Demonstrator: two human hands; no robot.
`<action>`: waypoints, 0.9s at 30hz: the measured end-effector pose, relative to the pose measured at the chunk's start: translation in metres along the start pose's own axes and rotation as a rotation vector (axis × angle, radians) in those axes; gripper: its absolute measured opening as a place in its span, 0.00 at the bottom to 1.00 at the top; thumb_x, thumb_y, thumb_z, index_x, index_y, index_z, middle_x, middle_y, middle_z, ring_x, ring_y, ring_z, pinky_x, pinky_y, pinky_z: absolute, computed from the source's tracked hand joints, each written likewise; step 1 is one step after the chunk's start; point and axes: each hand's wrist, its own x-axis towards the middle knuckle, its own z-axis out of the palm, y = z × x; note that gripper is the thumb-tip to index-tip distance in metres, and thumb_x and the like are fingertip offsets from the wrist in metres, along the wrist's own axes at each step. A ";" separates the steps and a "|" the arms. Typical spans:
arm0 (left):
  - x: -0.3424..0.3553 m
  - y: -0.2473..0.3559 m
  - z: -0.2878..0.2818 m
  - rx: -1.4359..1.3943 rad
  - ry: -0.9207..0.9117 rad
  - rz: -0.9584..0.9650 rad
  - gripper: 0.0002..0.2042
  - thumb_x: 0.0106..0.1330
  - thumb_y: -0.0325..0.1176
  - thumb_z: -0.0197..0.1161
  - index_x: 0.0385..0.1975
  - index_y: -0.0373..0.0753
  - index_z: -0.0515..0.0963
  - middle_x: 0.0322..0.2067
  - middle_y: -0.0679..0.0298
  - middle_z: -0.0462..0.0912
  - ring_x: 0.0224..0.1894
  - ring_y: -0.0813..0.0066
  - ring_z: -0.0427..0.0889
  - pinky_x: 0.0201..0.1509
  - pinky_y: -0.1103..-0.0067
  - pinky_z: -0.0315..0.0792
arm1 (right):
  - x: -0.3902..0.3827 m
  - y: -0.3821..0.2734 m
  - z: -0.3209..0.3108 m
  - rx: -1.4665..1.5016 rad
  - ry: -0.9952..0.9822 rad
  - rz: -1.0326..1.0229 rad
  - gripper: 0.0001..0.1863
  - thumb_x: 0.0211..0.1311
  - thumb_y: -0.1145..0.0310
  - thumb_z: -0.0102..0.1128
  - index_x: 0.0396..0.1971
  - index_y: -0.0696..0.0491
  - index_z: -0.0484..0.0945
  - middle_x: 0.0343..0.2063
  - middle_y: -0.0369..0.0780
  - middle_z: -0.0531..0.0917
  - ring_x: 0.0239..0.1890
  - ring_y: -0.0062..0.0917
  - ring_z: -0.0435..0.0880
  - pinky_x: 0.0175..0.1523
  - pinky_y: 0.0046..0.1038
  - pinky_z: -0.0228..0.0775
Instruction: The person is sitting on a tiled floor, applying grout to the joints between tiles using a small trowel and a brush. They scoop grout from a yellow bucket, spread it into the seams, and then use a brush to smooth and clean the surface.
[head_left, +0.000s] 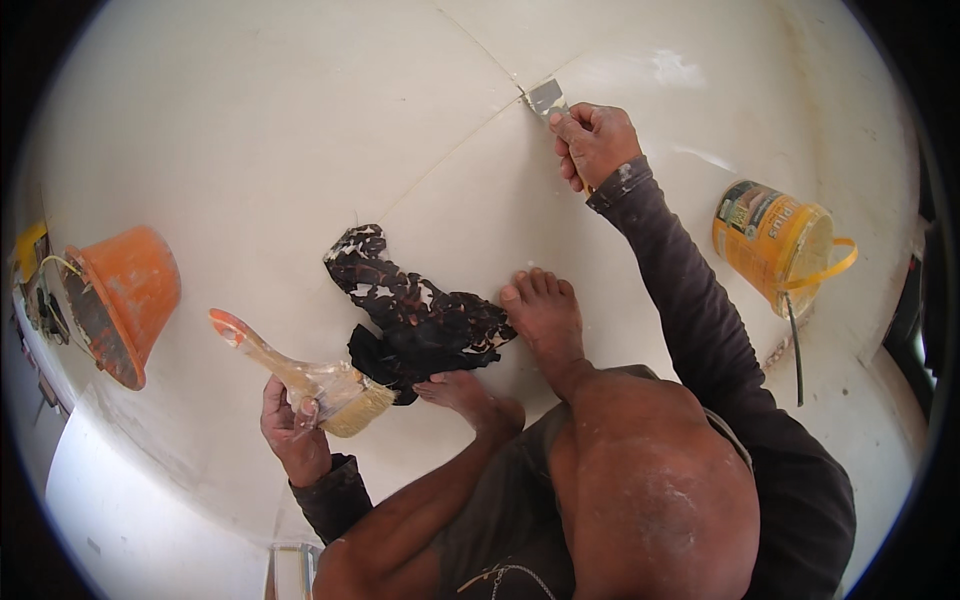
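Observation:
My right hand grips a putty knife by its handle. The grey blade lies against the pale tiled floor, right where thin joint lines cross. At the lower left, my left hand is closed around a wide paintbrush. Its orange-tipped handle points up and left, and its pale bristles point down and right. A crumpled black patterned cloth lies between the brush and my bare feet.
An orange bucket lies tipped on the left, its inside smeared grey. To the right stands a yellow tub with a yellow handle and a dark thin rod beside it. My bent knee fills the lower right.

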 end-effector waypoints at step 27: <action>0.000 -0.006 0.004 -0.014 -0.076 0.031 0.30 0.61 0.34 0.68 0.59 0.27 0.64 0.51 0.54 0.76 0.54 0.62 0.78 0.60 0.68 0.73 | 0.005 0.035 -0.010 0.034 0.019 -0.146 0.20 0.70 0.59 0.57 0.18 0.54 0.72 0.12 0.30 0.70 0.10 0.13 0.67 0.14 0.19 0.59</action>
